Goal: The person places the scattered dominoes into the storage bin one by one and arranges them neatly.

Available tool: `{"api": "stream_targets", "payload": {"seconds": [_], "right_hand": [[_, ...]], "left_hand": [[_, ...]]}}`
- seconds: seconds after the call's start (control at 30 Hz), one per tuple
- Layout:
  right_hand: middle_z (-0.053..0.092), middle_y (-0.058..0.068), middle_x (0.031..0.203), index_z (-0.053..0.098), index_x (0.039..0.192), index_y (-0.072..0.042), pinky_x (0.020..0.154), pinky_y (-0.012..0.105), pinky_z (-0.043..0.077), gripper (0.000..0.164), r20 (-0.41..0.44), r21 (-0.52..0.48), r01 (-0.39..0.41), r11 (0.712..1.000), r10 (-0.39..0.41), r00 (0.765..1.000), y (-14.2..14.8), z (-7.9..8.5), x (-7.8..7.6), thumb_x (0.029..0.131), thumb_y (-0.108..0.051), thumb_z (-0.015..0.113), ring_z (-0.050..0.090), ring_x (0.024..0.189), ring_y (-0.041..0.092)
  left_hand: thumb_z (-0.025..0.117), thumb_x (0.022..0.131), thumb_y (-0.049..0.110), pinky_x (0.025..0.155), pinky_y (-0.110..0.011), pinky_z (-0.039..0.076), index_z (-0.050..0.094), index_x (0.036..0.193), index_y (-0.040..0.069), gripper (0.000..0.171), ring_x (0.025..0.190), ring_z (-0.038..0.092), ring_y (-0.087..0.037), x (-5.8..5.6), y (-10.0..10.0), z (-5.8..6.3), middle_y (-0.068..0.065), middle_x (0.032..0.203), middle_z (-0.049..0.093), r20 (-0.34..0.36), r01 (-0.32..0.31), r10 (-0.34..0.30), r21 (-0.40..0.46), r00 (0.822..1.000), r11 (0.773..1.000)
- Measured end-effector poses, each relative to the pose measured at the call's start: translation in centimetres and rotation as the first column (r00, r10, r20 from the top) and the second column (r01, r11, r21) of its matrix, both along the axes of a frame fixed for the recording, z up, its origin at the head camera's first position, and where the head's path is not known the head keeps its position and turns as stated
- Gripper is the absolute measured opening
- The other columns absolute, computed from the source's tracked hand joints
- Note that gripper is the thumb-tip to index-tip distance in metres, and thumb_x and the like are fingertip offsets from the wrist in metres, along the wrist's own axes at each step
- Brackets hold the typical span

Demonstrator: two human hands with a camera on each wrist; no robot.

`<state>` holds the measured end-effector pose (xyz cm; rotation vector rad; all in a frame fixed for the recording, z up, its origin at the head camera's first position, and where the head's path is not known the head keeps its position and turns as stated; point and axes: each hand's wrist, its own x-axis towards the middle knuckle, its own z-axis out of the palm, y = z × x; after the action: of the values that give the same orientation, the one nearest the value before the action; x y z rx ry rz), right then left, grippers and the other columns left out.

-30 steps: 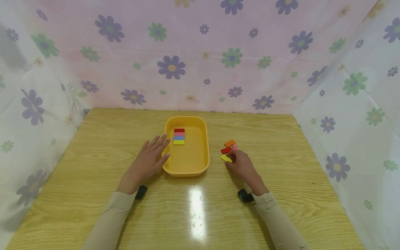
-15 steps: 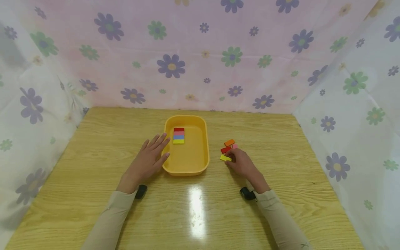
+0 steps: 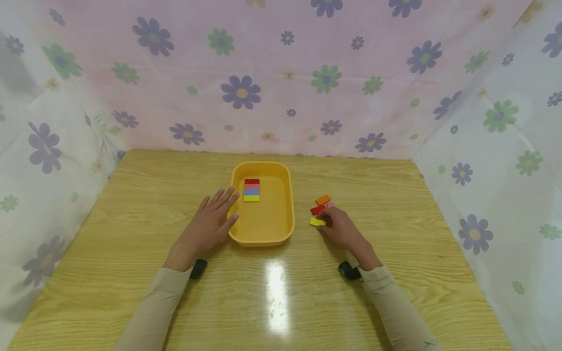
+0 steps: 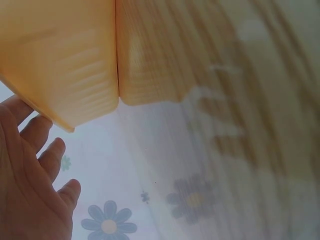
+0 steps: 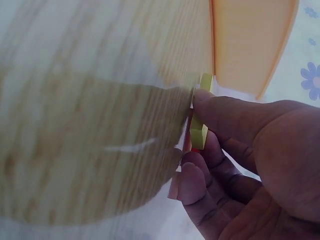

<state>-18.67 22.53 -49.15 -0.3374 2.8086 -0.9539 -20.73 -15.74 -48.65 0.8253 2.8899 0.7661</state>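
My right hand (image 3: 344, 231) pinches a flat yellow rectangular block (image 3: 316, 222) between thumb and fingers, low over the table; the right wrist view shows the thumb on this yellow block (image 5: 200, 135). Just beyond it lie a red block (image 3: 317, 210), an orange block (image 3: 323, 200) and a pink block (image 3: 331, 205), partly covered by the hand. With fingers spread, my left hand (image 3: 206, 226) touches the left rim of a yellow plastic tray (image 3: 261, 243). Inside the tray, red, pink, blue and yellow blocks (image 3: 251, 198) lie side by side in a column near the left wall.
The wood-grain table (image 3: 175, 312) carries a bright light reflection in front of the tray. Flower-printed cloth (image 3: 281, 73) closes off the back and both sides. A dark wrist camera sits under each sleeve cuff.
The yellow block in my right hand has turned slightly, and the right wrist has shifted a little right. My left hand has stayed at the tray.
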Motion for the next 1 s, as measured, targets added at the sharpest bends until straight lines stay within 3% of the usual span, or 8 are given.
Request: {"api": "stream_targets", "payload": {"seconds": [0.3, 0.5, 0.73, 0.87, 1.0], "right_hand": [[0.069, 0.016, 0.108, 0.070, 0.109, 0.002, 0.083, 0.044, 0.058, 0.020, -0.046, -0.079, 0.017, 0.997, -0.020, 0.999, 0.0, 0.3, 0.5, 0.090, -0.002, 0.075, 0.064, 0.093, 0.026], [0.070, 0.017, 0.107, 0.072, 0.106, 0.002, 0.082, 0.045, 0.061, 0.023, -0.072, -0.181, 0.086, 0.980, -0.101, 0.992, -0.1, 0.0, 0.9, 0.084, 0.003, 0.080, 0.068, 0.093, 0.031], [0.071, 0.020, 0.104, 0.074, 0.104, 0.002, 0.076, 0.039, 0.063, 0.026, -0.084, -0.327, 0.201, 0.923, -0.240, 0.967, -0.2, -0.2, 1.3, 0.080, 0.009, 0.081, 0.070, 0.090, 0.034], [0.071, 0.020, 0.104, 0.075, 0.105, 0.001, 0.070, 0.027, 0.061, 0.024, -0.065, -0.387, 0.226, 0.894, -0.271, 0.960, -0.1, -0.3, 1.4, 0.081, 0.007, 0.080, 0.070, 0.091, 0.034], [0.073, 0.022, 0.106, 0.075, 0.107, 0.003, 0.069, 0.020, 0.058, 0.025, -0.030, -0.476, 0.242, 0.845, -0.290, 0.957, -0.1, -0.4, 1.4, 0.083, 0.005, 0.080, 0.069, 0.095, 0.037]], "left_hand": [[0.042, 0.109, 0.043, 0.125, -0.060, 0.004, 0.025, 0.163, 0.015, 0.063, 0.158, 0.009, -0.030, 0.1, 0.0, 0.0, -0.002, 0.171, 0.014, -0.002, 0.000, 0.000, 0.008, 1.000, 1.000], [0.042, 0.109, 0.044, 0.125, -0.059, 0.004, 0.024, 0.163, 0.016, 0.064, 0.158, 0.009, -0.030, 0.1, 0.0, 0.0, -0.002, 0.171, 0.014, 0.000, -0.003, 0.003, 0.001, 1.000, 1.000], [0.043, 0.109, 0.043, 0.125, -0.059, 0.004, 0.025, 0.163, 0.015, 0.063, 0.158, 0.010, -0.031, 0.1, 0.1, 0.0, -0.003, 0.171, 0.015, 0.003, -0.003, 0.003, 0.000, 1.000, 1.000], [0.042, 0.109, 0.042, 0.125, -0.060, 0.005, 0.026, 0.163, 0.014, 0.063, 0.158, 0.011, -0.032, 0.0, 0.1, 0.0, -0.005, 0.171, 0.016, 0.000, -0.001, 0.001, 0.001, 1.000, 1.000], [0.042, 0.109, 0.043, 0.125, -0.060, 0.005, 0.026, 0.163, 0.014, 0.063, 0.158, 0.012, -0.033, -0.1, 0.1, -0.1, -0.005, 0.171, 0.016, -0.001, 0.001, -0.001, -0.001, 1.000, 1.000]]}}
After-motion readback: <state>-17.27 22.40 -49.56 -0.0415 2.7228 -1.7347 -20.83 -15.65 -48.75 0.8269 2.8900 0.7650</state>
